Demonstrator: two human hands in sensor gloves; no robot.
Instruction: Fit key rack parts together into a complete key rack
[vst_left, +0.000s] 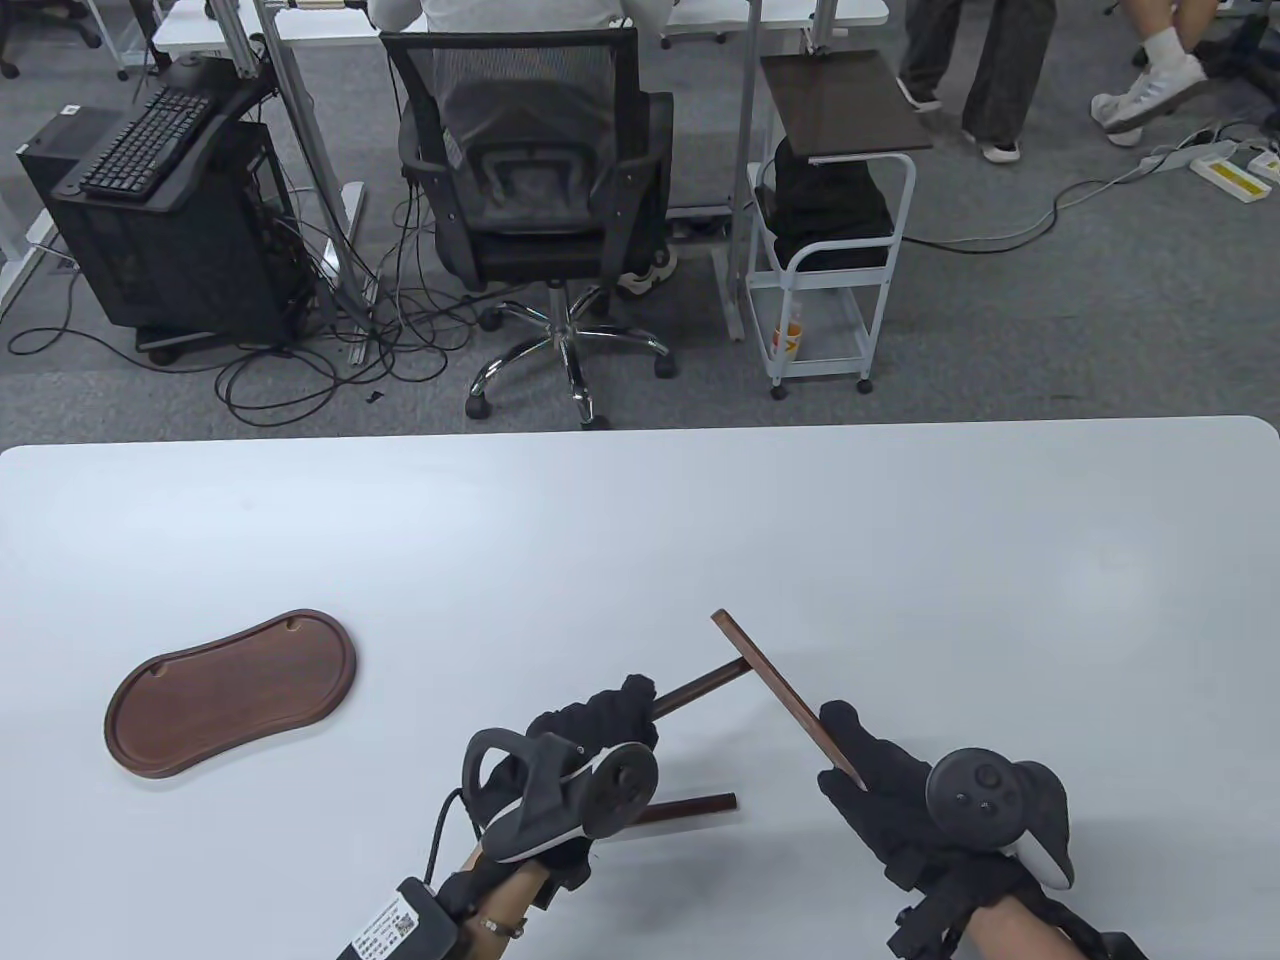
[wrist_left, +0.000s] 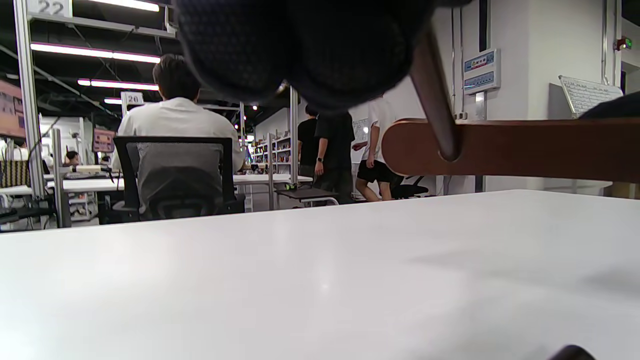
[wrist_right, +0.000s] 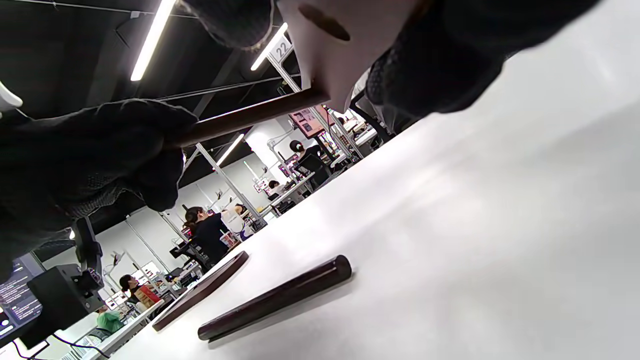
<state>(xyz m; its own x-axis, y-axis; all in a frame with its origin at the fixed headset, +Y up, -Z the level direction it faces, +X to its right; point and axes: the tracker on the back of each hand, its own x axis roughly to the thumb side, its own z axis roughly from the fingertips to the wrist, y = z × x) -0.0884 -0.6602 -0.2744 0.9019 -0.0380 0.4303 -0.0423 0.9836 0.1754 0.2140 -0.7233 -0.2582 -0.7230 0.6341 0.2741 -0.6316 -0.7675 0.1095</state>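
My left hand (vst_left: 600, 722) grips a dark wooden rod (vst_left: 700, 688) whose far end meets a flat wooden bar (vst_left: 785, 692). My right hand (vst_left: 870, 765) holds the bar by its near end, above the table. In the left wrist view the rod (wrist_left: 435, 100) ends in the bar's face (wrist_left: 525, 150). In the right wrist view the rod (wrist_right: 250, 117) runs from my left hand to the bar (wrist_right: 350, 45). A second dark rod (vst_left: 690, 806) lies on the table near my left hand; it also shows in the right wrist view (wrist_right: 275, 297). The oval wooden tray base (vst_left: 232, 692) lies at the left.
The white table (vst_left: 640, 540) spreads around the parts. Beyond its far edge stand an office chair (vst_left: 540, 190), a white cart (vst_left: 830, 240) and a computer tower (vst_left: 170, 220).
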